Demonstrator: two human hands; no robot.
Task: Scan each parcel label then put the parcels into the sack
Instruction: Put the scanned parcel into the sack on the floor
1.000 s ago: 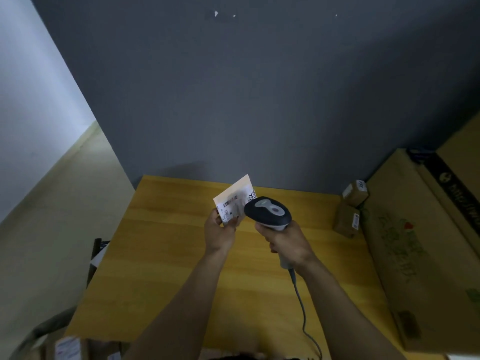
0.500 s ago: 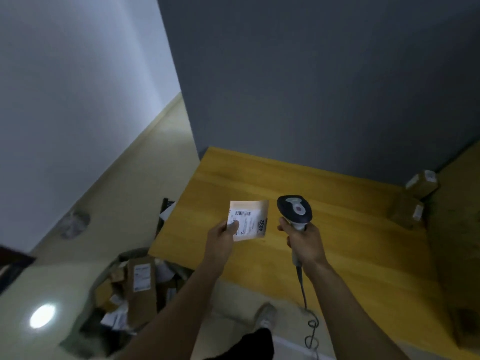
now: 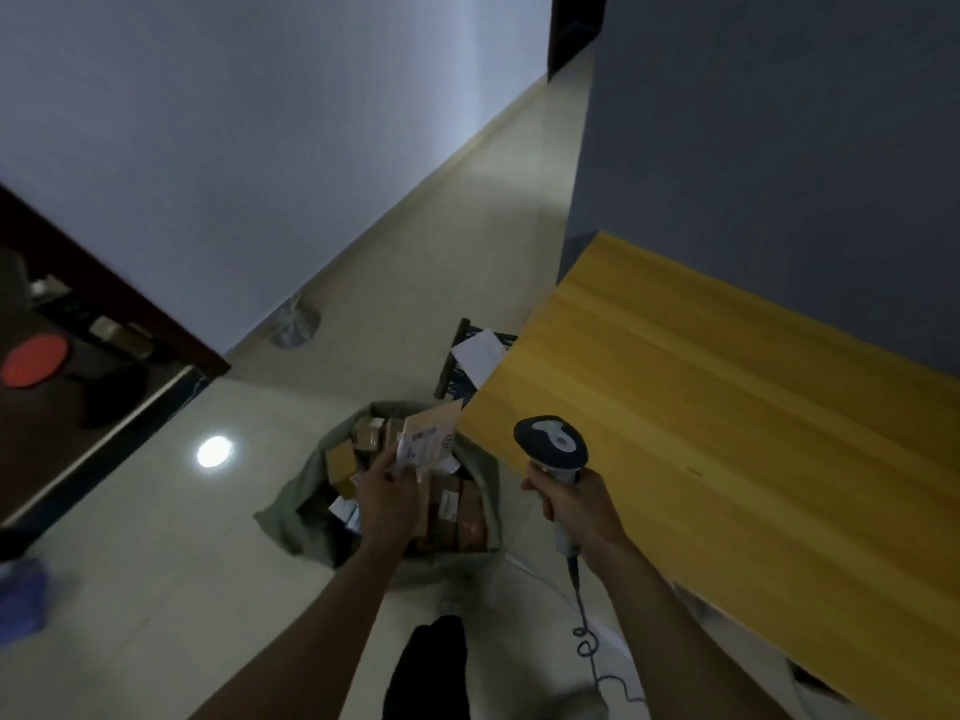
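Note:
My left hand (image 3: 388, 498) pinches a flat tan envelope parcel (image 3: 430, 438) with a white barcode label, held right over the open mouth of the grey-green sack (image 3: 296, 498) on the floor. Several brown boxed parcels (image 3: 452, 511) lie inside the sack. My right hand (image 3: 571, 504) grips the handle of a grey barcode scanner (image 3: 551, 443), held beside the table's left edge, its coiled cable (image 3: 587, 641) hanging to the floor.
The yellow wooden table (image 3: 727, 459) fills the right side, against a grey wall. A dark crate with white paper (image 3: 475, 356) stands on the floor behind the sack. My leg and foot (image 3: 431, 662) are below. A dark doorway (image 3: 78, 366) opens at left.
My view has swung left and down from the table to the floor. My left hand carried the envelope off the table to over the sack; the scanner hand followed to the table's left edge.

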